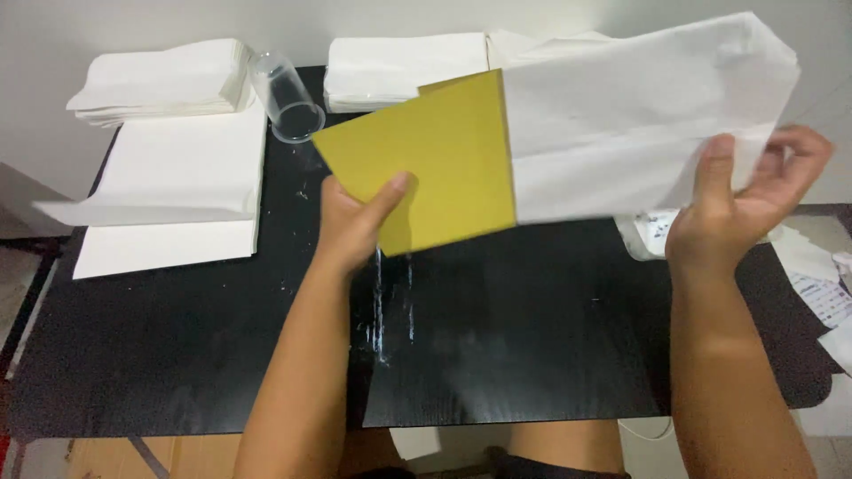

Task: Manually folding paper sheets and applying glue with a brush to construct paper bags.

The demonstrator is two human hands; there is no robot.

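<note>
The left hand (355, 222), at centre frame, pinches the lower edge of a yellow card (426, 173) with the thumb on top and the other fingers hidden beneath; the card is held off the table, tilted, its right edge slipped inside a white paper bag (639, 124). The right hand (745, 204), at right of frame, grips the bag's lower right part, thumb pressed on the paper and the other fingers half curled behind it; the bag spreads across the upper right of the frame, above the table.

Risks, as I judge them: the thin paper could tear or crease where the card's corner pushes against it; the card could slide out, since only 1 edge is pinched; a wide sweep of the bag could knock the clear plastic cup (286, 98) lying on its side at upper left centre.

The black table (497, 355) shows white streaks and specks near its middle; a flat white sheet (177, 191) lies at left, 2 stacks of folded white paper (164, 80) sit along the far edge, and printed scraps (821, 288) lie at right; a pale wall stands behind, floor at the left edge.
</note>
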